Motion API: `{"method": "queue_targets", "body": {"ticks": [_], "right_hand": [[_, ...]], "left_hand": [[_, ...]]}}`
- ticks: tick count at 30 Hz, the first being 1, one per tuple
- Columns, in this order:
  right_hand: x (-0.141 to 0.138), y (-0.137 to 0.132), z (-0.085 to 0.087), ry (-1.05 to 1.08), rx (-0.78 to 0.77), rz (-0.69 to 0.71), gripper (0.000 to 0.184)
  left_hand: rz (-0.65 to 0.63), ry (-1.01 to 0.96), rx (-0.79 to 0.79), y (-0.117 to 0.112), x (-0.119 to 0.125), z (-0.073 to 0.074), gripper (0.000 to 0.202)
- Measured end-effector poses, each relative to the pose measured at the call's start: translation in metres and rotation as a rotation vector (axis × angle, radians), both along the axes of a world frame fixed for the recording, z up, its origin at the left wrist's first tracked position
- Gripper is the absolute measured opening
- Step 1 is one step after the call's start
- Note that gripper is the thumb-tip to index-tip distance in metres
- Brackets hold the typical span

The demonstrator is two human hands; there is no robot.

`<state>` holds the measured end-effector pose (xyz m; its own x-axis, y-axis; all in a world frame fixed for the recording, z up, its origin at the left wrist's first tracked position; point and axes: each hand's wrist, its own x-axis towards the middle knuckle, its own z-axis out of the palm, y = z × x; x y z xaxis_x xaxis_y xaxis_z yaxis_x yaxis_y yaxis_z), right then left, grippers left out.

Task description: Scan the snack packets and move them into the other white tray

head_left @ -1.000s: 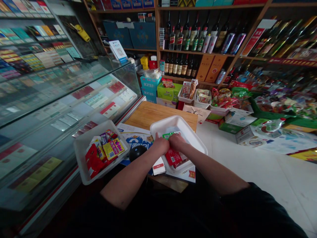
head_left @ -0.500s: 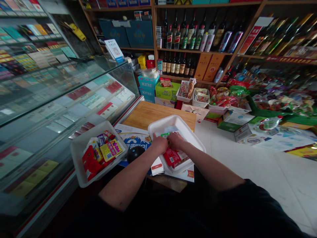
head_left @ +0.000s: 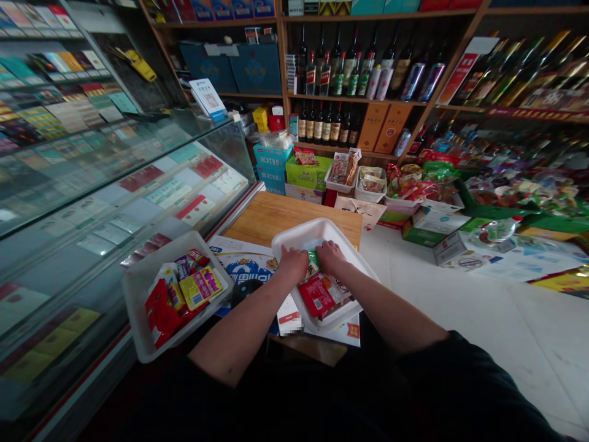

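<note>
Sorting snacks, the left hand (head_left: 293, 264) and right hand (head_left: 329, 256) are seemingly both pinching a green packet (head_left: 313, 261) in the middle of the white tray (head_left: 294, 232); lifting it calls for a firm hold.

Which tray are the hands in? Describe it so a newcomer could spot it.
Beside the glass counter, at the wooden table, are two white trays. It is the right-hand tray, where the left hand and right hand rest. Its far end is nearly bare, unlike the left tray, heaped with red and yellow packets.
</note>
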<state>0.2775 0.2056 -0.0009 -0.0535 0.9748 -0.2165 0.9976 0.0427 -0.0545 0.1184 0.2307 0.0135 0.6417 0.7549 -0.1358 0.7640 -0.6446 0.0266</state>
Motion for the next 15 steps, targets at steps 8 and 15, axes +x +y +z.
{"method": "queue_targets", "body": {"ticks": [8, 15], "right_hand": [[0.008, -0.001, 0.005, 0.027, 0.024, -0.034, 0.034], [0.023, -0.008, 0.014, 0.078, 0.014, -0.119, 0.034]], "left_hand": [[0.016, -0.062, 0.032, 0.012, 0.001, 0.007, 0.022], [0.024, -0.079, 0.014, 0.02, -0.009, 0.022, 0.023]]}}
